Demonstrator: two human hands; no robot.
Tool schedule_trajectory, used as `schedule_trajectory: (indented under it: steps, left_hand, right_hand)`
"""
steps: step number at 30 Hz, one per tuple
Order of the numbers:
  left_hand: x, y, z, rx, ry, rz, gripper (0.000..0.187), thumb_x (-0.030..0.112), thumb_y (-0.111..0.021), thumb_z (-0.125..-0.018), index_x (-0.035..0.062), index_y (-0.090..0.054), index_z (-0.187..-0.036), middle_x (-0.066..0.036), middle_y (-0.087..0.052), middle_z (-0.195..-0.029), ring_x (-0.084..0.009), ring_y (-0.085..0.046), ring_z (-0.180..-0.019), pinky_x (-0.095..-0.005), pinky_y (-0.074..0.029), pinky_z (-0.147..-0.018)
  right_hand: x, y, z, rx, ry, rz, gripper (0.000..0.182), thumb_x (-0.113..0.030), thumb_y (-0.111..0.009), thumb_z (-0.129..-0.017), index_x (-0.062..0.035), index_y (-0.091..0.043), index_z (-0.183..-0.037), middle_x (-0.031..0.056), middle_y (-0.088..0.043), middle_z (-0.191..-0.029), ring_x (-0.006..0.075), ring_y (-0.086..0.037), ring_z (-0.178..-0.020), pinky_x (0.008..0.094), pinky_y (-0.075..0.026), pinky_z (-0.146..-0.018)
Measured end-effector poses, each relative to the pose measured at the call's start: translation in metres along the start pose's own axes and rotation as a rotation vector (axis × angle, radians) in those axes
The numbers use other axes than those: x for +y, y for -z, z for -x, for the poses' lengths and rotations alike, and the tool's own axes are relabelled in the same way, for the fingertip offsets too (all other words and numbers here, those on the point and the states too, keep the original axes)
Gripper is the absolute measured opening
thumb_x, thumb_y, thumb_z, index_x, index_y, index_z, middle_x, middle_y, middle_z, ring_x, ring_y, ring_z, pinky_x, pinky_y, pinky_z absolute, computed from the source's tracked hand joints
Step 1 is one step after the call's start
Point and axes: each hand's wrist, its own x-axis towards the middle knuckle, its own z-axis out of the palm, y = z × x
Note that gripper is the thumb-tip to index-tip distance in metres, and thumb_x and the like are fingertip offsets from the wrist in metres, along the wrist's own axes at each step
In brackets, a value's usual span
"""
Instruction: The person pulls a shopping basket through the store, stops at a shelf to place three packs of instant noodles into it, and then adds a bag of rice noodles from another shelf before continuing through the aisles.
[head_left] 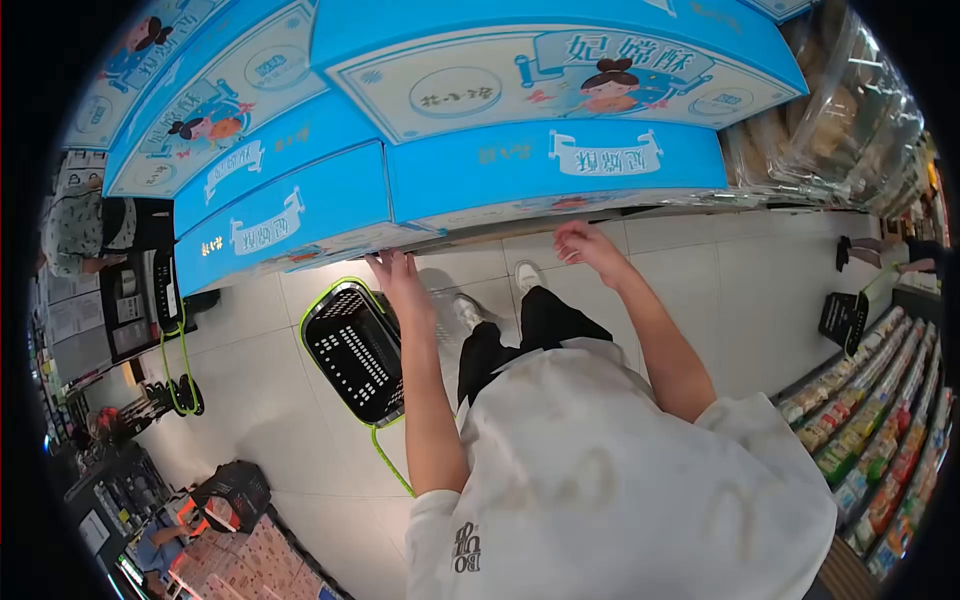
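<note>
My left hand (402,285) reaches up to the lower edge of a blue carton (290,215) in the stack in front of me. Its fingers are a little apart and appear to touch the carton's underside; the fingertips are partly hidden. My right hand (590,248) hangs in the air just below another blue carton (560,165), fingers loosely bent and holding nothing. The cartons have white printed panels with a cartoon figure. Beside my left forearm, a black shopping basket (345,350) with a bright green rim stands on the floor.
Clear bags of packaged food (840,120) sit right of the cartons. Rows of packets fill a shelf (870,430) at lower right. Two people, one left (85,230) and one right (905,255), stand nearby. Another dark basket (845,318) is at right. Pink boxes (235,565) are at lower left.
</note>
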Motion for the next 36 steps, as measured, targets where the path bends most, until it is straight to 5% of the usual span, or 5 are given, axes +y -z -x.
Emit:
schedule_trajectory:
  steps: [8,15,23,30,36]
  left_hand:
    - [-0.002,-0.056,0.011,-0.049,-0.087,0.069,0.068,-0.002,-0.038,-0.089,0.014,-0.003,-0.145,-0.012,-0.03,-0.14,-0.0209,-0.033,-0.128,-0.0413,-0.028,-0.109]
    - [-0.007,-0.043,0.009,0.076,-0.094,0.086,0.076,-0.006,-0.04,-0.084,0.0112,0.001,-0.145,-0.013,-0.018,-0.147,-0.0247,-0.025,-0.134,-0.0402,-0.027,-0.108]
    - [-0.013,0.0,0.019,0.195,-0.109,0.075,0.062,0.008,-0.046,-0.091,0.0052,-0.012,-0.143,-0.018,-0.025,-0.144,-0.0275,-0.032,-0.131,-0.0398,-0.038,-0.101]
    - [-0.011,0.114,0.072,0.458,-0.096,0.191,0.023,0.021,-0.054,-0.091,0.005,-0.047,-0.107,-0.008,-0.059,-0.102,-0.0152,-0.059,-0.09,-0.0257,-0.044,-0.072]
    - [-0.053,0.265,0.157,0.845,-0.108,0.276,0.024,0.027,-0.052,-0.092,0.0083,-0.047,-0.078,0.0,-0.049,-0.065,-0.0082,-0.045,-0.057,-0.0218,-0.035,-0.053]
  right_hand:
    - [0.015,0.053,-0.016,-0.148,-0.023,0.132,0.024,-0.022,-0.05,-0.088,-0.0067,-0.054,-0.106,0.003,-0.058,-0.089,0.0114,-0.056,-0.08,0.0269,-0.044,-0.072]
    - [0.006,0.048,-0.022,-0.288,-0.107,0.233,0.023,-0.022,-0.049,-0.089,-0.0067,-0.054,-0.105,0.0046,-0.059,-0.092,0.0124,-0.057,-0.082,0.0271,-0.045,-0.072]
    - [0.038,0.039,-0.047,-0.263,-0.171,0.391,0.02,-0.02,-0.049,-0.087,-0.0055,-0.055,-0.1,0.006,-0.06,-0.079,0.0137,-0.058,-0.067,0.0265,-0.047,-0.06]
    - [0.146,0.115,-0.013,0.252,-0.522,0.454,0.019,-0.022,-0.054,-0.083,-0.0086,-0.056,-0.097,0.0081,-0.059,-0.077,0.0192,-0.058,-0.073,0.0359,-0.049,-0.065]
    - [0.161,0.105,0.019,0.238,-0.587,0.442,0.016,-0.019,-0.056,-0.081,-0.0076,-0.056,-0.093,0.0078,-0.059,-0.076,0.0187,-0.057,-0.063,0.0334,-0.047,-0.056]
